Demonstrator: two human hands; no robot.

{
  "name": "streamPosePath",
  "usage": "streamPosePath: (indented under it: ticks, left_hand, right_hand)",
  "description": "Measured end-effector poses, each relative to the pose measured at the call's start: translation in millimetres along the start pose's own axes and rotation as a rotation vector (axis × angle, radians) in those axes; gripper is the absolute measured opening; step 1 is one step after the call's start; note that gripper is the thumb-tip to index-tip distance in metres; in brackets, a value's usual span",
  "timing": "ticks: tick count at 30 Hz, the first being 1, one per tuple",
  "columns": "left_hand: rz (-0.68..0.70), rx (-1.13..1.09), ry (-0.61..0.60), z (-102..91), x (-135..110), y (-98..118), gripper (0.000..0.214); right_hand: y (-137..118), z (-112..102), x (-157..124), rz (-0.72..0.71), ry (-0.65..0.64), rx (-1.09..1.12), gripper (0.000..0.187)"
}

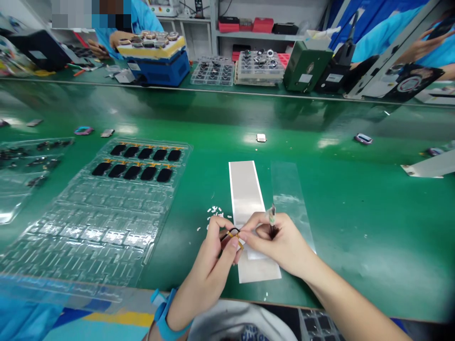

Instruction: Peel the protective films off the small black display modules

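Observation:
My left hand (216,265) is closed around a small watch-type display panel (232,232) with a black edge and an orange flex strip. The fingers hide much of it. My right hand (280,239) pinches at the panel's right edge with thumb and forefinger. Tucked in the curled fingers of that hand is a slim tool (272,215), its exact kind unclear. Beneath both hands lie a long grey-white sheet (246,187) and a strip of clear film (288,189). Small white scraps (215,210) are scattered just beyond my left hand.
To the left, a clear plastic tray (117,199) carries rows of black display panels (145,153). Small watch-like parts (261,138) sit along the green bench (355,213). On the back ledge stand a blue box (159,68), parts trays (213,71) and a green box (307,66). A co-worker's arm (121,38) is behind.

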State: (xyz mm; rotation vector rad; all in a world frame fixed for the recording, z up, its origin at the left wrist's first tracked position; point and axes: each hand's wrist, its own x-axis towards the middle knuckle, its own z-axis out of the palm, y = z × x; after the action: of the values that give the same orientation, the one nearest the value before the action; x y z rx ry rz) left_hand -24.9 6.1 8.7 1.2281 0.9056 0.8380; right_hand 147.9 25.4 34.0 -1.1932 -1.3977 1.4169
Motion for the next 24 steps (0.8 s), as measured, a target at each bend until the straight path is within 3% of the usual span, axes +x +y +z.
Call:
streamPosePath:
  ticks: [15,24]
  left_hand:
    - [0.024,0.008,-0.018,-1.7,4.2,-3.3,0.013]
    - [0.021,0.030,0.006,-0.9,6.4,-0.6,0.012]
  right_hand:
    - [2.8,-0.7,1.1,0.068,-0.012,0.052,0.016]
    - [3.6,-0.9,4.2,0.169,-0.096,0.197,0.035]
